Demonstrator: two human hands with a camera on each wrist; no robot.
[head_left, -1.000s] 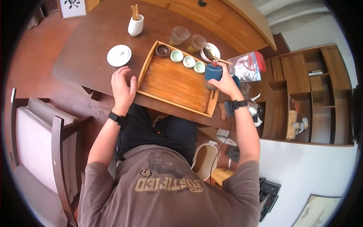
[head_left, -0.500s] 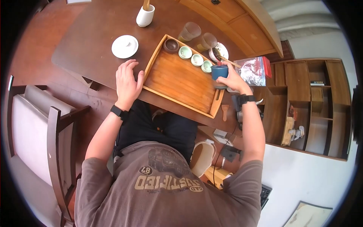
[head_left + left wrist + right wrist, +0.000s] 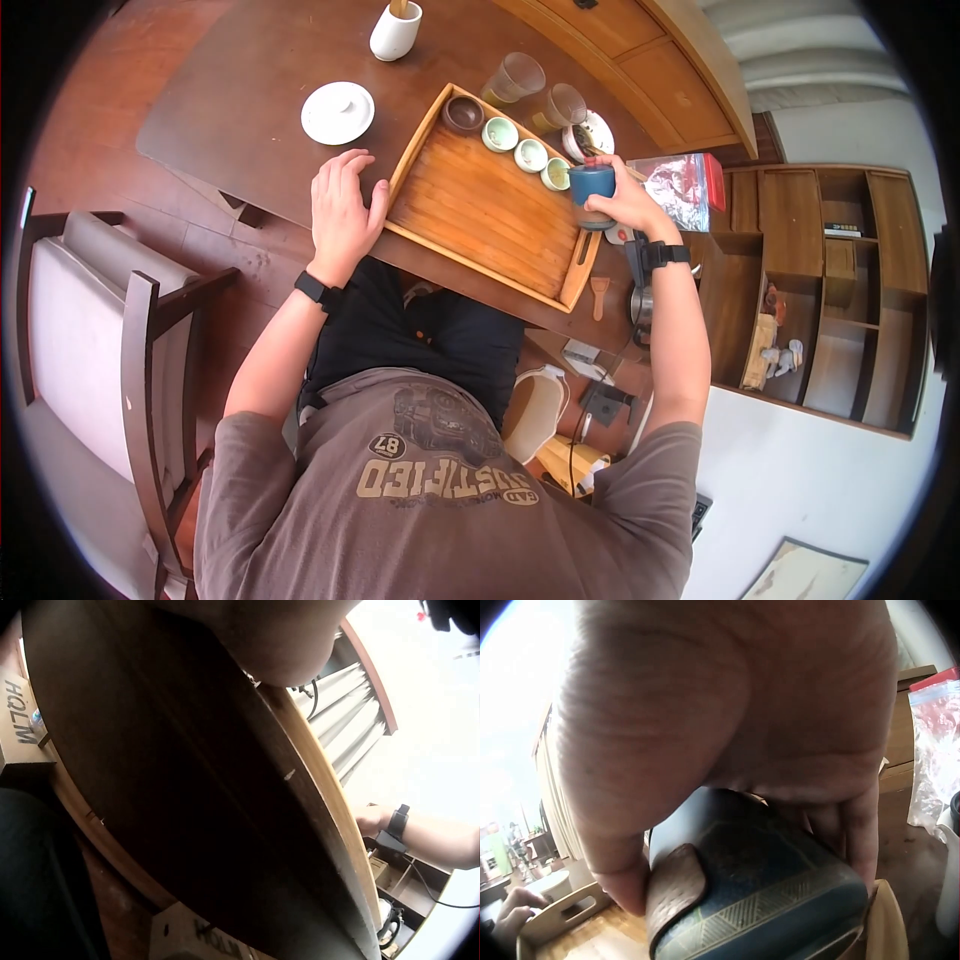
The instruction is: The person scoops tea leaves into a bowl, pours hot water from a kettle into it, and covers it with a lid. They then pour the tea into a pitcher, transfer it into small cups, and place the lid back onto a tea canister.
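Note:
My right hand grips a blue pot over the right end of a wooden tray. In the right wrist view the pot shows a patterned band and a brown patch, with fingers and thumb around its sides. It is close beside the nearest of three pale green cups, which holds something yellowish. A dark brown cup stands in the tray's far left corner. My left hand rests at the table edge beside the tray, fingers relaxed and holding nothing. A white lidded dish sits beyond it.
Behind the tray stand two glasses and a white bowl with dark contents. A white holder with wooden tools is farther back. To the right lie a plastic bag and a small wooden scraper. A chair stands left.
The head view has shifted, so the table and tray sit slightly higher and farther right. The pot's red knob has gone out of sight. The left hand stays at the table edge.

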